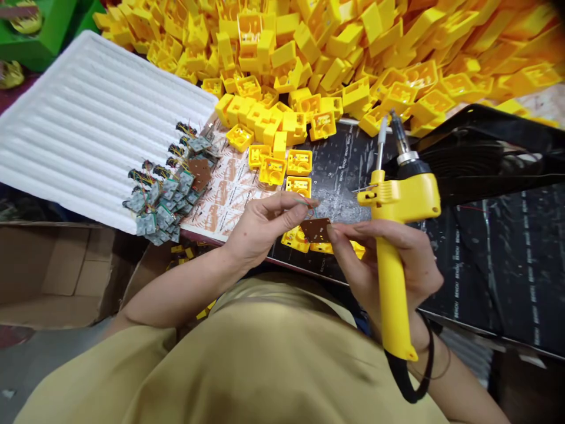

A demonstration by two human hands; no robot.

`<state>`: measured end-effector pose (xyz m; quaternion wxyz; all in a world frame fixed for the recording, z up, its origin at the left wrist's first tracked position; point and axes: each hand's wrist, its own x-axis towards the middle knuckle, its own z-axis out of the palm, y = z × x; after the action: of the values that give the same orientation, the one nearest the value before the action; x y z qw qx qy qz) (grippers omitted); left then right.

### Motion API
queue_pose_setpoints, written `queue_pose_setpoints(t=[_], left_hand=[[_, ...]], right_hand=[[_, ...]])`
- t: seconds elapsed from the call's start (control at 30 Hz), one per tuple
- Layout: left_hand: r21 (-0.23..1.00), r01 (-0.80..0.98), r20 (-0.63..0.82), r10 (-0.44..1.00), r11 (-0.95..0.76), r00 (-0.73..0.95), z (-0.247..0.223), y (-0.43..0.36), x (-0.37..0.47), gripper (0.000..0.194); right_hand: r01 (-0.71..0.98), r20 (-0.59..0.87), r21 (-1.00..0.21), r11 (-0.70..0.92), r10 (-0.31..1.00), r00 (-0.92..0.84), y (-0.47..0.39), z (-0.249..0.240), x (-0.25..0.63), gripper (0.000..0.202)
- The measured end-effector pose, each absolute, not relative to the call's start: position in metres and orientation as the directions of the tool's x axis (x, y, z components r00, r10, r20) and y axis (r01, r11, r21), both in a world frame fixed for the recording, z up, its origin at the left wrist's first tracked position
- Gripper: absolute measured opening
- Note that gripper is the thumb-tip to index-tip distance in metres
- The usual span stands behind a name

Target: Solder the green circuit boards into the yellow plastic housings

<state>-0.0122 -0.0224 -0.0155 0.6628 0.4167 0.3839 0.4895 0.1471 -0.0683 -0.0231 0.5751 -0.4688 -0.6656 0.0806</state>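
"What's that at the far left?"

"A green container (48, 38), cut off at the upper left corner. Then a ridged white sheet (110, 112), and below it an open cardboard box (66, 277), cut off by the left edge."

"And the heap left of centre?"

"Wired circuit boards (165, 203), so crowded that most hide one another. Along the top of the frame lie yellow housings (283, 54), a great pile cut off by the edge."

"The left hand (260, 227)?"

"Mid-frame, thumb and forefinger pinched on thin wires (312, 204); its other fingers are mostly hidden. Just right, a brown circuit board (318, 230) blocks part of the housings beneath."

"Who's got that board?"

"The right hand (410, 259), right of centre, thumb and forefinger gripping its right edge. A yellow soldering gun (392, 288) sits in the same hand, its handle covering some fingers, so I can't tell how those are curled."

"And that dark shape, upper right?"

"Something black and glossy (489, 147), cut off by the edge. I can't say what."

"Any writing?"

"White capitals in rows on the black mat (494, 235), lower right. They start 'BEN'; the last letters are too small to trust."
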Motion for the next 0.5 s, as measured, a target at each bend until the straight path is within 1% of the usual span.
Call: queue_pose_setpoints(t=[0.07,0.1,0.2,0.27,0.3,0.37,0.43,0.5], left_hand=[[0.927,-0.343,-0.081,0.973,0.154,0.217,-0.013,-0.024,-0.009,0.031],[0.914,-0.367,-0.094,0.97,0.174,0.226,-0.012,-0.024,-0.008,0.031],[0.819,-0.463,-0.206,0.927,0.338,0.312,-0.009,-0.025,-0.005,0.034],[0.775,-0.467,-0.272,0.891,0.426,0.363,-0.007,-0.025,-0.007,0.038],[0.787,-0.428,-0.287,0.878,0.444,0.383,-0.007,-0.024,-0.009,0.039],[0.87,-0.274,-0.279,0.868,0.41,0.412,-0.005,-0.023,-0.015,0.039],[0.954,-0.082,-0.227,0.872,0.288,0.434,-0.004,-0.021,-0.02,0.031],[0.989,0.066,-0.151,0.882,0.136,0.446,-0.003,-0.021,-0.024,0.018]], right_hand=[[0.524,0.663,-0.67,0.526,0.741,0.103,-0.07,-0.026,0.146,0.037],[0.523,0.655,-0.675,0.52,0.749,0.1,-0.071,-0.027,0.145,0.037],[0.522,0.647,-0.67,0.527,0.759,0.064,-0.072,-0.029,0.145,0.037],[0.525,0.652,-0.65,0.55,0.758,0.012,-0.071,-0.028,0.148,0.037],[0.527,0.649,-0.641,0.558,0.761,-0.016,-0.071,-0.027,0.15,0.037],[0.5,0.617,-0.669,0.55,0.786,-0.038,-0.069,-0.024,0.154,0.039],[0.441,0.562,-0.735,0.516,0.826,-0.03,-0.067,-0.021,0.157,0.044],[0.376,0.514,-0.789,0.486,0.857,-0.032,-0.064,-0.018,0.158,0.046]])
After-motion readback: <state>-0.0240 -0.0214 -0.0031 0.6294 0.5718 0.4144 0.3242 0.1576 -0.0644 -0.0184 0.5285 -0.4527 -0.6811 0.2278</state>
